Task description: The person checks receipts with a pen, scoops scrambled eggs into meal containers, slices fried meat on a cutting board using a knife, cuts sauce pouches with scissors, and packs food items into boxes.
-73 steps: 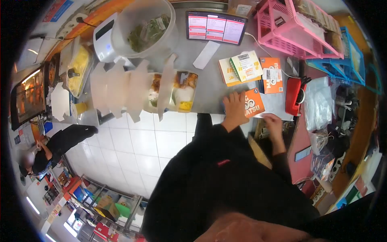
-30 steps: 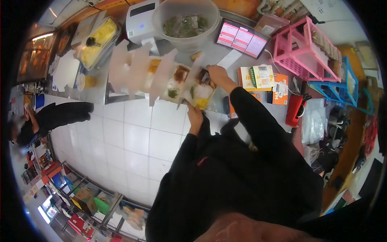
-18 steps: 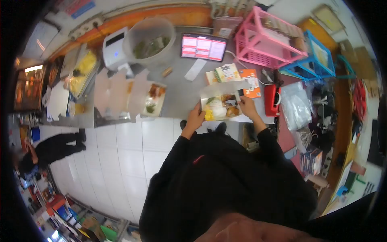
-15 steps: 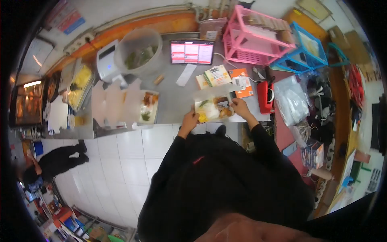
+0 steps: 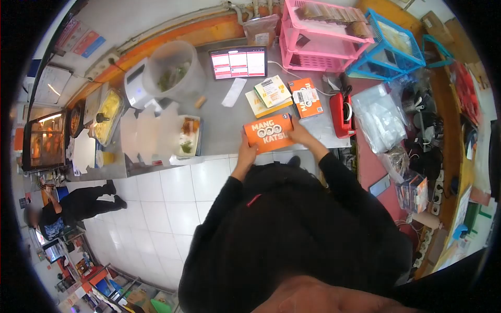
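Observation:
An orange food box (image 5: 269, 133) with white lettering is closed, its lid facing up, at the front edge of the metal counter. My left hand (image 5: 247, 149) grips its left side, and my right hand (image 5: 301, 131) holds the right end. The food inside is hidden by the lid. Just beyond it lie a white-and-yellow box (image 5: 272, 91) and another orange box (image 5: 306, 97) with a paper label on top. To the left stand several open white boxes (image 5: 151, 133); the nearest one (image 5: 188, 140) shows food inside.
A tablet (image 5: 238, 63) stands at the back, with a paper slip (image 5: 234, 92) before it. Left of it are a clear tub (image 5: 174, 70) and a white printer (image 5: 136, 86). On the right are a red tape dispenser (image 5: 342, 116), pink rack (image 5: 323, 39) and plastic bags (image 5: 379, 122). Another person (image 5: 78, 206) stands far left.
The box in my hands was open, with food showing; its lid is now folded down and the orange printed top shows. Both hands still hold its sides.

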The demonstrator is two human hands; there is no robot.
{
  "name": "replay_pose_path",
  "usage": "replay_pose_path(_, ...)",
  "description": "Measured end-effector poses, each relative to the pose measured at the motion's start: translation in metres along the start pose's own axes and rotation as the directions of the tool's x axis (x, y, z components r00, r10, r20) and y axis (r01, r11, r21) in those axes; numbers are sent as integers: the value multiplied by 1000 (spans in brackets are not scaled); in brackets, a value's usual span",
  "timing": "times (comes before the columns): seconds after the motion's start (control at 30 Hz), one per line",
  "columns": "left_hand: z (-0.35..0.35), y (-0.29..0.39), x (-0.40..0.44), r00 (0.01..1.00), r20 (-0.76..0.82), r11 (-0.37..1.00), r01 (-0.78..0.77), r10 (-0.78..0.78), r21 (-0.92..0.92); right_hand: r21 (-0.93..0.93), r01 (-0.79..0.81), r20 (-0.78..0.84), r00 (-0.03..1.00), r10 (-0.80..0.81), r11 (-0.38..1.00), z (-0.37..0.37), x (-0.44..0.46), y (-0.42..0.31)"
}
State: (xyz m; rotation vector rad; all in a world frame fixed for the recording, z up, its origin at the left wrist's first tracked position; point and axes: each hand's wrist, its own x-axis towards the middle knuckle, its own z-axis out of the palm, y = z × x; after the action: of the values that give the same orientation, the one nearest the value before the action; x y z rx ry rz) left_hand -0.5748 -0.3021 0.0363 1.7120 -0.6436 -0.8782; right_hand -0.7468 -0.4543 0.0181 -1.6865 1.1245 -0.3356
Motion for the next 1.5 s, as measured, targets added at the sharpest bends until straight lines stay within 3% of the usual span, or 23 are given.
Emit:
replay_pose_path(0.07, 4, -22, 8, 996, -47, 994, -80, 77, -80, 101, 112, -103, 989, -102, 989, 13, -12, 18)
replay_pose_path(0.1, 6, -22, 13, 990, -74, 985, -124, 116, -121, 211, 60, -25, 998, -56, 976, 5, -15, 7)
replay_pose_path(0.17, -15, -16, 19, 992, 75, 977, 110, -98, -181, 409, -72, 147, 989, 12, 909, -15, -19, -13)
replay_pose_path(0.27, -45, 18, 35, 926, 175, 922, 361, -336, -141, 70, -91, 128, 988, 82, 993, -40, -1, -11)
replay_pose_path(0.37, -49, 51, 37, 873, 174, 872, 477, -456, -109, 166, -337, 199, 932, 304, 927, -54, -2, -42)
replay_pose_path(0.47, -47, 47, 43, 848, 241, 862, 501, -471, -78, 130, -352, 207, 924, 322, 927, -46, -4, -45)
replay_pose_path(0.5, -43, 39, 45, 847, 278, 878, 478, -453, -28, 121, -356, 213, 921, 326, 927, -41, -1, -34)
replay_pose_path(0.53, -38, 30, 47, 843, 316, 892, 452, -435, 21, -227, -148, 262, 943, 207, 963, -33, 8, -22)
replay_pose_path(0.57, -34, 12, 53, 897, 274, 935, 307, -346, 176, -528, 98, 348, 931, 109, 844, -23, 23, 2)
replay_pose_path(0.6, -28, -12, 60, 937, 249, 931, 155, -244, 330, -731, 343, 457, 888, 50, 590, -17, 31, 15)
replay_pose_path(0.63, -22, -24, 64, 960, 244, 879, 3, -135, 476, -707, 155, 230, 973, 17, 691, -8, 20, 7)
replay_pose_path(0.7, -6, -29, 45, 994, 96, 876, -1, -52, 482, -492, -184, -254, 965, 62, 851, 18, -19, -16)
replay_pose_path(0.73, -2, -29, 39, 1000, 23, 874, -7, -5, 486, -387, -175, -218, 971, 95, 905, 18, -21, -11)
replay_pose_path(0.83, -6, -40, 52, 866, 23, 764, -452, 499, 460, -524, -29, -268, 954, -132, 851, 11, -22, -15)
replay_pose_path(0.87, -14, -22, 53, 812, 250, 638, -573, 528, 515, -632, 106, -131, 962, -241, 768, 2, -23, -26)
replay_pose_path(0.93, -32, 42, 48, 610, 657, 353, -792, 443, 498, -757, 382, 182, 902, -390, 530, -24, -32, -63)
replay_pose_path(1.03, -30, 61, 54, 464, 813, 417, -855, 351, 307, -709, 497, 438, 866, -241, 500, -30, -27, -82)
replay_pose_path(1.13, -26, 62, 48, 501, 853, 329, -838, 148, 435, -536, 595, 498, 796, -344, 599, -33, -12, -66)
replay_pose_path(1.23, -23, 54, 44, 486, 857, 137, -873, 172, 467, -418, 734, 521, 676, -521, 535, -35, -8, -55)
replay_pose_path(1.33, -25, 48, 42, 489, 861, 242, -860, 142, 449, -426, 691, 547, 711, -442, 584, -33, -10, -41)
replay_pose_path(1.43, -24, 42, 36, 487, 854, 261, -862, 186, 435, -461, 688, 515, 721, -462, 560, -32, -21, -43)
replay_pose_path(1.5, -20, 48, 24, 521, 818, 254, -848, 242, 465, -430, 688, 407, 726, -555, 585, -28, -31, -41)
